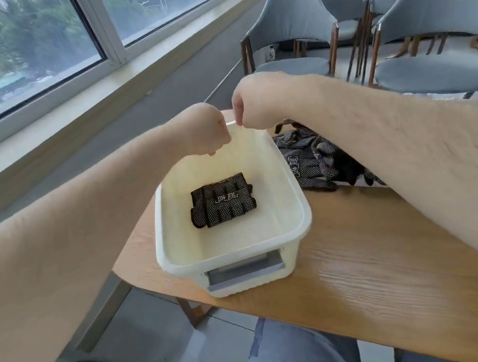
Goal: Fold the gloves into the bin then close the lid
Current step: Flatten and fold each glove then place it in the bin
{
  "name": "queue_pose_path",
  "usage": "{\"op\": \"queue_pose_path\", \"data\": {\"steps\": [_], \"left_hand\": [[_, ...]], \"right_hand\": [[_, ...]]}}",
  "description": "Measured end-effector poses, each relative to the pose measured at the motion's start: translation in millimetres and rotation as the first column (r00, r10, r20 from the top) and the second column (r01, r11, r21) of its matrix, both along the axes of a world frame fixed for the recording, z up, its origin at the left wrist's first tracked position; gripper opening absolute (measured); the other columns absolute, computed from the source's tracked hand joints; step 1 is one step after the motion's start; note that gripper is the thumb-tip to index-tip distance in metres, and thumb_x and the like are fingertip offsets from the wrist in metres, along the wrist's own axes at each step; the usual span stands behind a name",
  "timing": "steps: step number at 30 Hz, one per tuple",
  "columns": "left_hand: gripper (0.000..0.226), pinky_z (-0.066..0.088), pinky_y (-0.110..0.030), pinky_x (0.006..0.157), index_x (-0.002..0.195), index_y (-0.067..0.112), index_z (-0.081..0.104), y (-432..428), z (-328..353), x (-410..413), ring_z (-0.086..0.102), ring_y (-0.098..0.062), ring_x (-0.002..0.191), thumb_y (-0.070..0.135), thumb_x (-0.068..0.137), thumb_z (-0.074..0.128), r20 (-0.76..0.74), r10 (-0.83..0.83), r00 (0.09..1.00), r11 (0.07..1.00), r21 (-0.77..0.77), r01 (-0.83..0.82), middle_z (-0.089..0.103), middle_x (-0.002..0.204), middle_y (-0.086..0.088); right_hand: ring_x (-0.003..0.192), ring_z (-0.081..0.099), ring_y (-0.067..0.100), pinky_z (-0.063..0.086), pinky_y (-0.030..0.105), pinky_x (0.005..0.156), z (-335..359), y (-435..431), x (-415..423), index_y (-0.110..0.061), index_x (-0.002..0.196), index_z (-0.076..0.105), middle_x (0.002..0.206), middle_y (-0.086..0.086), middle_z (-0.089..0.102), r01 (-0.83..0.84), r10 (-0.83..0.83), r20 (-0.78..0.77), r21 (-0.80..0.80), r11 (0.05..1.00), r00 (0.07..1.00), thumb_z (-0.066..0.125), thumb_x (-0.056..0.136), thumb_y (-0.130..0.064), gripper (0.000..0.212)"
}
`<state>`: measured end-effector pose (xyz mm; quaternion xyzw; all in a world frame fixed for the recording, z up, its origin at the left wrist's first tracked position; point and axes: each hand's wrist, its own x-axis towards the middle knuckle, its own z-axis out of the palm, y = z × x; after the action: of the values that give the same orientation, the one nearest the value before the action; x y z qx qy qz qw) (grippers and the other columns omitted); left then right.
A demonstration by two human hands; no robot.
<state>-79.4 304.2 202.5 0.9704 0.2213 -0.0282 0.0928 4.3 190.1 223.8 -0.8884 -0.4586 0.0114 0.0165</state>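
Lid handling seems the step in hand: our left hand and right hand, fingers curled, both pinch the top edge of the clear lid at the far end of the bin. One folded glove lies inside; loose gloves sit beside the bin on the table. Probably we must fold those before lowering the lid.

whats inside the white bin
One folded black dotted glove bundle lies on the bin floor, nothing else visible. The far end is hidden behind the left hand and right hand gripping the lid.
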Motion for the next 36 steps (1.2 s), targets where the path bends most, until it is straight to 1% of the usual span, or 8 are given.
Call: {"op": "queue_pose_path", "data": {"steps": [4,11,15,19,23,25,28,36], "left_hand": [[0.025,0.051,-0.032,0.071,0.100,0.006,0.072,-42.1,12.0,22.2,0.065,-0.030,0.090,0.022,0.094,0.052,0.120,-0.083,0.989,0.991,0.111,0.069,0.069,0.098,-0.010],[0.013,0.041,-0.032,0.061,0.080,0.010,0.059,-150.6,-7.0,80.2,0.053,-0.023,0.067,0.019,0.089,0.055,0.074,-0.234,0.969,0.944,0.258,0.208,0.054,0.075,-0.003],[0.015,0.041,-0.031,0.058,0.084,0.010,0.057,-215.9,-39.0,99.2,0.049,-0.019,0.063,0.021,0.094,0.053,0.079,-0.217,0.973,0.969,0.139,0.205,0.052,0.075,-0.003],[0.024,0.042,-0.032,0.066,0.076,0.013,0.050,-266.1,-94.5,102.0,0.054,-0.027,0.076,0.025,0.097,0.049,0.298,-0.215,0.930,0.966,-0.075,0.248,0.057,0.081,-0.004],[0.019,0.048,-0.037,0.075,0.095,0.014,0.061,-280.6,-152.8,93.0,0.058,-0.026,0.091,0.032,0.098,0.056,0.484,-0.219,0.847,0.927,-0.167,0.335,0.058,0.098,-0.003],[0.024,0.051,-0.040,0.083,0.110,0.014,0.063,-279.7,-174.5,92.6,0.058,-0.026,0.100,0.034,0.096,0.062,0.522,-0.242,0.818,0.919,-0.148,0.366,0.057,0.107,-0.003],[0.030,0.053,-0.042,0.083,0.116,0.015,0.063,-275.1,-190.4,95.6,0.059,-0.028,0.104,0.033,0.093,0.068,0.566,-0.264,0.781,0.922,-0.091,0.377,0.058,0.109,-0.003],[0.020,0.054,-0.045,0.073,0.105,0.012,0.067,-271.5,-200.8,121.4,0.062,-0.030,0.094,0.028,0.093,0.066,0.614,-0.311,0.725,0.928,0.033,0.370,0.060,0.100,-0.005]], "right_hand": [[0.101,0.062,0.025,0.054,0.036,0.082,-0.7,-52.7,16.4,-0.025,0.100,0.071,0.107,-0.001,0.068,0.102,-0.098,-0.032,0.152,0.983,0.995,0.051,0.092,-0.016,0.023],[0.102,0.061,0.026,0.052,0.036,0.084,-46.6,-172.1,40.6,-0.025,0.098,0.061,0.108,0.001,0.064,0.299,-0.282,-0.106,0.217,0.929,0.954,0.052,0.099,-0.035,0.014],[0.094,0.062,0.026,0.052,0.036,0.075,-82.1,-241.4,47.0,-0.021,0.091,0.066,0.097,0.000,0.065,0.451,-0.415,-0.187,0.249,0.857,0.891,0.048,0.099,-0.036,0.024],[0.085,0.060,0.024,0.047,0.034,0.068,-133.2,-295.4,42.3,-0.022,0.083,0.061,0.086,-0.004,0.064,0.577,-0.520,-0.251,0.355,0.735,0.817,0.050,0.097,-0.037,0.023],[0.094,0.059,0.021,0.052,0.038,0.079,-186.8,-324.0,32.0,-0.025,0.101,0.066,0.095,-0.006,0.059,0.603,-0.527,-0.303,0.496,0.624,0.794,0.055,0.098,-0.034,0.014],[0.103,0.058,0.022,0.051,0.038,0.084,-206.9,-330.2,30.9,-0.022,0.114,0.066,0.106,-0.002,0.060,0.606,-0.557,-0.275,0.535,0.589,0.784,0.058,0.098,-0.032,0.020],[0.099,0.059,0.023,0.051,0.040,0.085,-220.0,-327.3,33.3,-0.018,0.118,0.066,0.105,0.000,0.061,0.581,-0.574,-0.240,0.613,0.535,0.783,0.063,0.095,-0.029,0.026],[0.107,0.058,0.030,0.050,0.042,0.086,-224.3,-310.6,59.8,-0.021,0.125,0.068,0.113,0.005,0.061,0.561,-0.622,-0.112,0.575,0.596,0.775,0.069,0.091,-0.044,0.041]]}}
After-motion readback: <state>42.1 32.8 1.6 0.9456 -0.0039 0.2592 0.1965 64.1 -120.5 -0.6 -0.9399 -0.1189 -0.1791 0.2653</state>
